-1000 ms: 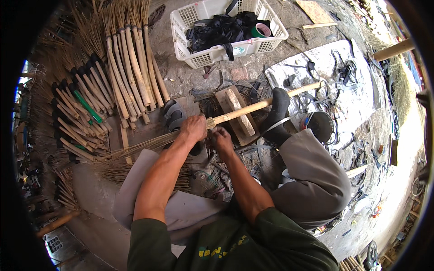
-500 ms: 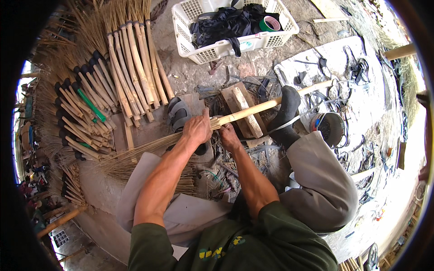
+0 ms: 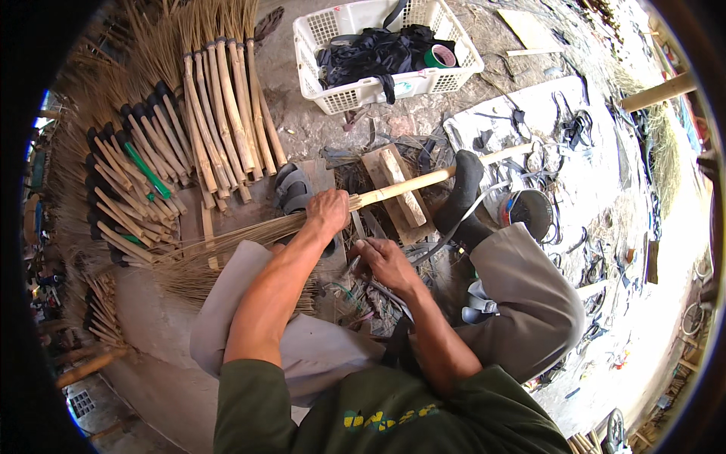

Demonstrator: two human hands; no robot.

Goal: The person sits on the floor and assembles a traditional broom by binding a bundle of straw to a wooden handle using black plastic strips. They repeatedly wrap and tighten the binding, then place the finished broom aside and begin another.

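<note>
Nearest: the wearer's right hand [image 3: 382,261] sits below the work, fingers curled inward; whether it grips the small dark item at its fingertips cannot be told. A grey strip [image 3: 475,206] passes over the socked foot toward this hand, perhaps placed to stay within reach.

Left hand [image 3: 328,209]: closed firmly around the thin stalks [image 3: 261,233], just beside where they meet the bamboo handle [image 3: 420,181]. Judged reason: a grip here keeps the bundle tight at the joint. The stalks trail left across the bent left leg, which likely props them.

Beyond: the handle slants up to the right, crossing above a wooden block [image 3: 413,209]. The dark-socked foot [image 3: 463,189] lies over the handle, apparently to steady its far part.

Farther: a bucket [image 3: 528,214] stands beside a white sheet [image 3: 556,83]. Bundled brooms [image 3: 227,113] lie at upper left, handles toward the wearer, seemingly for easy counting. Farthest, a white crate [image 3: 344,101] gathers black strips [image 3: 378,57] and a tape roll [image 3: 439,57].
</note>
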